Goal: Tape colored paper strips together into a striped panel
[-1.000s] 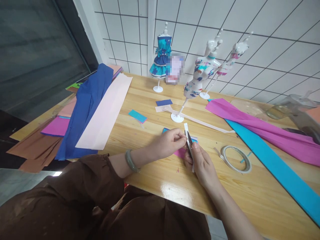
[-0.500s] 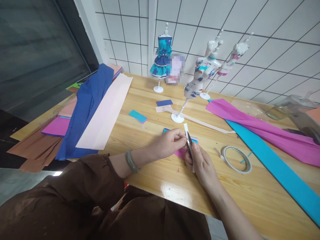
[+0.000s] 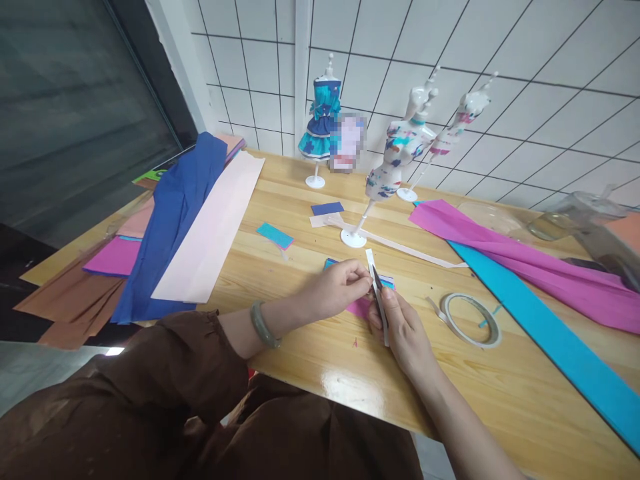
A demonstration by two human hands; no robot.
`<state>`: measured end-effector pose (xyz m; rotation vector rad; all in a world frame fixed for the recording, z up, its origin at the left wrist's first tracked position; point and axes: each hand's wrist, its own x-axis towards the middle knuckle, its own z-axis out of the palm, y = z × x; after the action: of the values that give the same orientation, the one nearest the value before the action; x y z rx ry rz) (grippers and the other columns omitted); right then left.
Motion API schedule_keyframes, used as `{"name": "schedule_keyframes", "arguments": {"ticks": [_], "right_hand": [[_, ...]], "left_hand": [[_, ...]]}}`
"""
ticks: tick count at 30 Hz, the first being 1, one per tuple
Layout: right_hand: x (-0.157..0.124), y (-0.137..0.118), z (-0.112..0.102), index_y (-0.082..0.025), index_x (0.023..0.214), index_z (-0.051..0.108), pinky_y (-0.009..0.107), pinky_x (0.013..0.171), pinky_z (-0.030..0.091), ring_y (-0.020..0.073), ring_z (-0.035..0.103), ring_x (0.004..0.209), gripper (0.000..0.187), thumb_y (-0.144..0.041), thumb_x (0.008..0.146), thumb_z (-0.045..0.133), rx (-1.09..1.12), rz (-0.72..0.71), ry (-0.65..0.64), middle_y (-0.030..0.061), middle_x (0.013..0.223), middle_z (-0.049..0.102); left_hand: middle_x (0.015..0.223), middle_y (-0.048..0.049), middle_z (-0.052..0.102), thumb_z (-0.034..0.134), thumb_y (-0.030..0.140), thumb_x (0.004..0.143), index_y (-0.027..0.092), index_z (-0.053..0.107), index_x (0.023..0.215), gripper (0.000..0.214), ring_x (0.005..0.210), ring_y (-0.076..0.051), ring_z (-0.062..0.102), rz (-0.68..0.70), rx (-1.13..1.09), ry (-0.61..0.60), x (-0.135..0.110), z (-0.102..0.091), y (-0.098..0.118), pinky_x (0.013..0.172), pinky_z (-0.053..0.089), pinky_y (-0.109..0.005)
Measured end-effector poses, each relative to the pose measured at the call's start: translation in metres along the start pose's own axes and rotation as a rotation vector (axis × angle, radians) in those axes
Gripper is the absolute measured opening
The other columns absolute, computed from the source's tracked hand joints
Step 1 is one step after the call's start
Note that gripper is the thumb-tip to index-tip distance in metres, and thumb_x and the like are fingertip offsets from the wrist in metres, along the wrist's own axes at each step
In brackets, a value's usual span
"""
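Observation:
A narrow white strip (image 3: 370, 259) stands up between my hands, with its lower end trailing below my right hand. Fingers pinched together, my left hand (image 3: 345, 287) is closed on this strip. My right hand (image 3: 403, 327) is wrapped round a pair of small dark scissors (image 3: 378, 279), whose pointed tip angles up along the strip; the handle is mostly covered by my fingers. Beneath both hands lie small cut pieces of blue and pink crepe paper (image 3: 359, 305), partly hidden.
A tape roll (image 3: 473, 321) lies to the right, near a turquoise paper length (image 3: 535, 327) and a magenta one (image 3: 480, 240). Ahead stand a paint-marked mannequin (image 3: 400, 150) and a dressed one (image 3: 323, 127). Blue paper (image 3: 183, 193) and pale pink paper (image 3: 215, 227) are stacked left.
The view has shifted slightly, so everything sits a little lower and further left. Both hands keep their hold on the strip and scissors, with hardly any movement.

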<state>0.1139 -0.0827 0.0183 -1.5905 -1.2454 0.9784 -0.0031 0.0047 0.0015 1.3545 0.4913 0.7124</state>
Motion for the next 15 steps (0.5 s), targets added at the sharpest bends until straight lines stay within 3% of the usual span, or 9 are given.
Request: {"name": "schedule_keyframes", "arguments": {"ticks": [15], "right_hand": [[0.0016, 0.0027, 0.0014, -0.022, 0.059, 0.037, 0.023, 0.039, 0.027, 0.0094, 0.033, 0.038, 0.049, -0.061, 0.087, 0.032, 0.009, 0.017, 0.024, -0.0047, 0.042, 0.039]], "left_hand": [[0.076, -0.0003, 0.059, 0.055, 0.029, 0.081, 0.014, 0.052, 0.079, 0.015, 0.073, -0.010, 0.055, -0.011, 0.002, -0.003, 0.0003, -0.0003, 0.0009, 0.071, 0.042, -0.024]]}}
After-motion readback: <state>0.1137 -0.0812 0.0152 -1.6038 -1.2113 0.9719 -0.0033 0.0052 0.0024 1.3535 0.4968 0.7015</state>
